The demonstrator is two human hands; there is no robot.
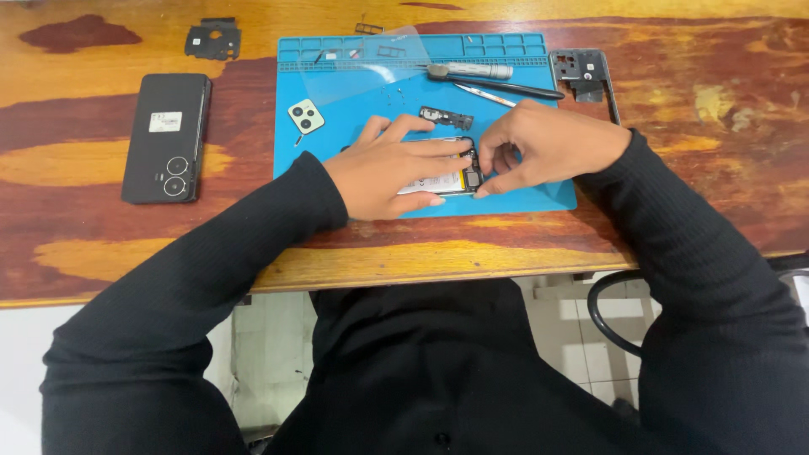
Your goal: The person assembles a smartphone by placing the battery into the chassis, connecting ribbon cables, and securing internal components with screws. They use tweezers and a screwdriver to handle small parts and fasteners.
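Two bare hands work over a blue repair mat (531, 198) laid on a wooden table (101, 261) with a streaked red-brown and yellow finish; pale floor tiles and a dark curved chair part show below the table's near edge. An opened phone (447, 179) lies flat near the mat's front edge, its long axis running left to right across the view, with the right-hand end exposed between the hands (which end is the top cannot be told, since most of it is covered). The left hand (392, 168) lies spread and pressed flat on the phone, fingers pointing right. The right hand (548, 147) has its fingertips drawn together in a pinch at the phone's right end; what it pinches is too small to tell. Farther back on the mat sit a square camera cover (306, 116), a small dark part (447, 116), a clear plastic sheet (362, 63), a grey-handled screwdriver (472, 71) and black tweezers (514, 88). A dark frame piece (586, 72) rests just beside the mat's right rear corner. Well apart to the left, a black phone back (166, 137) lies with its long axis running front to back, and a black bracket plate (213, 39) sits behind it.
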